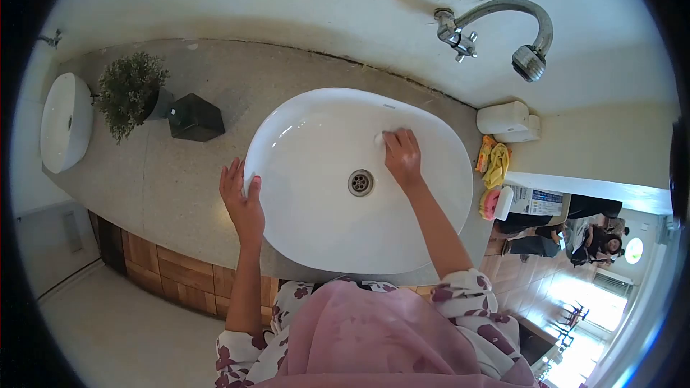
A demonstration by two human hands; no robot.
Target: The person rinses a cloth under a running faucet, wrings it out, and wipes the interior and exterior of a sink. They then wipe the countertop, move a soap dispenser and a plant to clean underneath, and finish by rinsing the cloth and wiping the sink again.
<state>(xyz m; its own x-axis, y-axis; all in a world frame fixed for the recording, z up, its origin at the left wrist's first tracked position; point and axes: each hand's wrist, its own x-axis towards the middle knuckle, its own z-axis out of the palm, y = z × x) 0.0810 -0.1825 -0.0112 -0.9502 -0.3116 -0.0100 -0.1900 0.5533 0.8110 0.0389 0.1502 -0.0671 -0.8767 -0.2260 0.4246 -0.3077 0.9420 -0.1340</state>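
Observation:
A white oval washbasin (338,237) sits on the grey counter in front of me, with a round metal drain (361,183) in its floor. Inside it, toward the back right, my right hand (402,159) is closed with its fingertips pressed against the basin's surface. A small white wad (379,139) peeks out at those fingertips; most of it is hidden by the hand. At the basin's left rim, my left hand (243,197) rests with thumb and fingers stretched out and apart, the thumb over the edge.
A chrome tap (528,61) curves from the wall at upper right. Left on the counter (183,194) stand a dark square holder (195,118), a potted plant (133,93) and a second basin (67,122). Yellow cloth (497,165) and a pink sponge (490,203) lie right. People (600,244) sit beyond.

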